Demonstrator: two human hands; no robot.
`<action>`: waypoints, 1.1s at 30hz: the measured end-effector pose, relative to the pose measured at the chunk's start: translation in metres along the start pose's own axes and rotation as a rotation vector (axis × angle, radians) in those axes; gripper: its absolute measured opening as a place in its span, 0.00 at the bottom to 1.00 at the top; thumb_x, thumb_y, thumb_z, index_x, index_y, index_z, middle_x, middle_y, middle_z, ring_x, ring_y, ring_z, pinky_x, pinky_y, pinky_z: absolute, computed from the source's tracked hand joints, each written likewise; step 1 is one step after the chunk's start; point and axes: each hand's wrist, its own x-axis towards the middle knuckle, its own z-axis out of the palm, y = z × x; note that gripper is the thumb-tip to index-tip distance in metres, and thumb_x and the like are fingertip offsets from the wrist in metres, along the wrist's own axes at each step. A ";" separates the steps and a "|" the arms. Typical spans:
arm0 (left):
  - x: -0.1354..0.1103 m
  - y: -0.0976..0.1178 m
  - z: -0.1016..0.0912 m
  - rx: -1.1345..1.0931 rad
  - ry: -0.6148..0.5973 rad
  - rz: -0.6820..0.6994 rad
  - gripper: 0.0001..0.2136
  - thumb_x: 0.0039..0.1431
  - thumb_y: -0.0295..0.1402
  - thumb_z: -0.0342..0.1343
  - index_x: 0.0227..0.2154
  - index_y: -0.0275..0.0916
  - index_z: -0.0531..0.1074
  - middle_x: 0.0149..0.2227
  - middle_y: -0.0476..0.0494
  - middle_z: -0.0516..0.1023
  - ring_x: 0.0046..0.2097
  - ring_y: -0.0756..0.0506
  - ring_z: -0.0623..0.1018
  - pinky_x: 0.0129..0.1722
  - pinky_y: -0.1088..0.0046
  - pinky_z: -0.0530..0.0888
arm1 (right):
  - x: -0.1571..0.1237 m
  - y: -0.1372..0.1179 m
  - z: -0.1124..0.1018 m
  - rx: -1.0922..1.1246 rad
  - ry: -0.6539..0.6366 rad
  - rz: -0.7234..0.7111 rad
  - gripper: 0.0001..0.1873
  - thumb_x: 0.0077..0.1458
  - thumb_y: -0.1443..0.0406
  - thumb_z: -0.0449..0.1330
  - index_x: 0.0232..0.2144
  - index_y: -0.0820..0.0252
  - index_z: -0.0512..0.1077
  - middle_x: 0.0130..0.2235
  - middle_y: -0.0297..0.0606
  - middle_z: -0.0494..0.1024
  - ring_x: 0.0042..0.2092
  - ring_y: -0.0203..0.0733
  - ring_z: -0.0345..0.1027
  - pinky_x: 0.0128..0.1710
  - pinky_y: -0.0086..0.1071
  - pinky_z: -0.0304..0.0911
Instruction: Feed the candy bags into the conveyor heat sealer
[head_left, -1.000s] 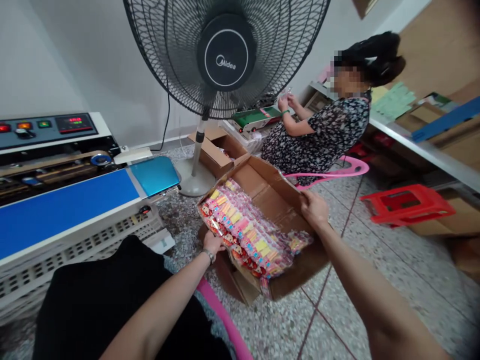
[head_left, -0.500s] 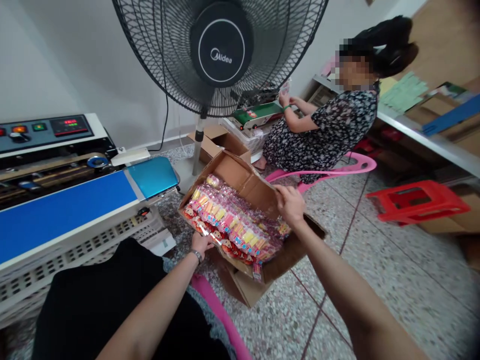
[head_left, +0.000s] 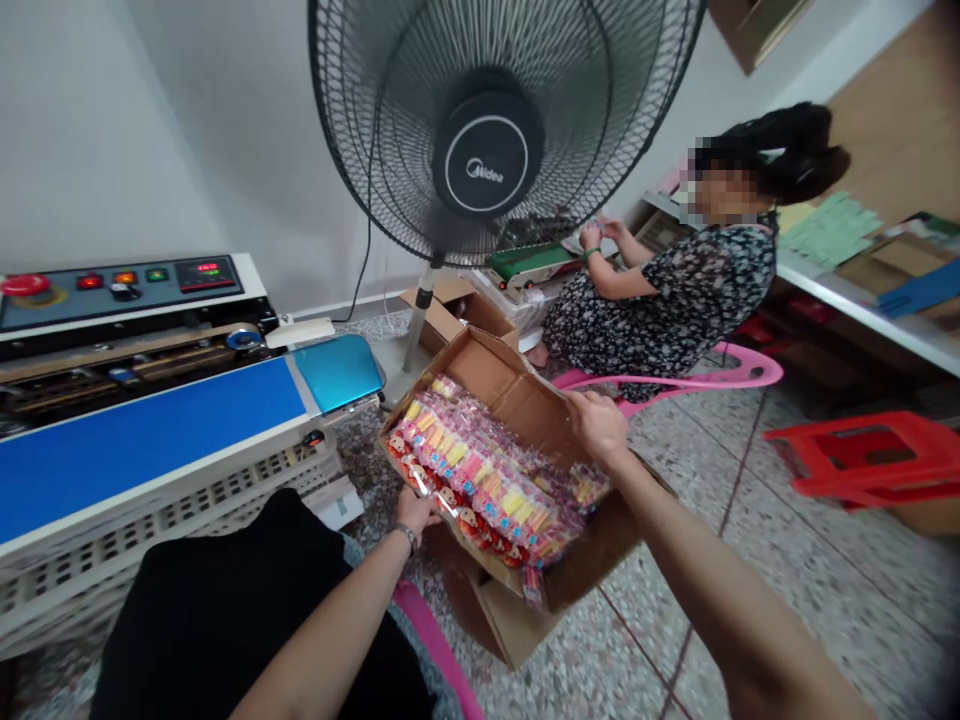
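An open cardboard box point(head_left: 517, 385) tilts in front of me, on top of or against another carton point(head_left: 517, 615). Rows of small clear packets point(head_left: 480, 470) with pink, yellow and red print fill much of it. My left hand point(head_left: 416, 512) grips the box's near left edge, its fingers partly hidden by the wall. Across from it, my right hand point(head_left: 600, 430) is closed over the far right rim. One packet point(head_left: 533, 585) hangs over the near edge of the box.
A conveyor machine with a blue belt point(head_left: 150, 435) stands at left. A standing fan point(head_left: 491, 150) rises behind the box. A co-worker point(head_left: 667, 280) sits on a pink chair point(head_left: 739, 370) beside a green belt. A red stool point(head_left: 862, 455) is at right.
My view has shifted, so everything sits lower and farther right. Both hands keep their hold on the box. The co-worker's hands have come down a little toward the green belt.
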 end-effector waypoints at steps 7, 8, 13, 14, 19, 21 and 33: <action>-0.019 0.006 0.009 -0.042 -0.130 0.035 0.15 0.45 0.24 0.60 0.37 0.37 0.66 0.31 0.48 0.75 0.28 0.50 0.76 0.25 0.74 0.74 | -0.032 0.035 -0.054 -0.110 0.023 -0.047 0.15 0.58 0.61 0.48 0.43 0.53 0.71 0.38 0.39 0.75 0.35 0.41 0.67 0.29 0.29 0.54; -0.022 0.004 0.012 -0.043 -0.159 0.037 0.16 0.43 0.23 0.61 0.37 0.38 0.66 0.30 0.48 0.75 0.29 0.49 0.76 0.26 0.74 0.74 | -0.038 0.040 -0.059 -0.123 0.022 -0.040 0.15 0.58 0.61 0.48 0.43 0.54 0.71 0.38 0.39 0.75 0.36 0.42 0.67 0.28 0.29 0.54; -0.026 -0.014 0.023 -0.004 -0.246 -0.017 0.20 0.39 0.24 0.64 0.37 0.39 0.66 0.31 0.48 0.76 0.31 0.48 0.77 0.30 0.70 0.75 | -0.068 0.049 -0.048 -0.167 -0.042 0.008 0.15 0.58 0.61 0.48 0.41 0.55 0.72 0.37 0.40 0.75 0.34 0.42 0.68 0.27 0.30 0.54; -0.025 -0.018 0.023 0.014 -0.248 -0.037 0.19 0.40 0.25 0.63 0.38 0.38 0.66 0.32 0.47 0.76 0.31 0.48 0.77 0.30 0.70 0.75 | -0.073 0.048 -0.041 -0.161 -0.063 0.015 0.14 0.58 0.62 0.48 0.41 0.55 0.72 0.37 0.40 0.75 0.34 0.41 0.69 0.28 0.29 0.55; -0.019 -0.027 0.016 0.125 -0.292 -0.103 0.13 0.55 0.33 0.53 0.43 0.35 0.66 0.38 0.44 0.73 0.33 0.49 0.75 0.30 0.69 0.74 | -0.087 0.046 -0.009 -0.096 -0.065 0.058 0.15 0.58 0.64 0.48 0.43 0.56 0.71 0.38 0.40 0.75 0.37 0.42 0.69 0.33 0.30 0.57; -0.018 -0.027 0.014 0.185 -0.298 -0.127 0.13 0.57 0.34 0.51 0.44 0.35 0.66 0.38 0.44 0.73 0.33 0.49 0.74 0.30 0.69 0.74 | -0.086 0.049 -0.003 -0.056 -0.067 0.051 0.15 0.57 0.64 0.48 0.44 0.57 0.70 0.38 0.41 0.75 0.38 0.42 0.68 0.34 0.30 0.57; -0.020 -0.024 0.029 0.267 -0.254 -0.084 0.13 0.57 0.35 0.51 0.43 0.35 0.67 0.42 0.42 0.72 0.38 0.47 0.74 0.35 0.65 0.74 | -0.078 0.070 -0.002 -0.058 -0.084 0.102 0.15 0.57 0.64 0.48 0.44 0.54 0.70 0.41 0.39 0.77 0.38 0.44 0.69 0.32 0.31 0.59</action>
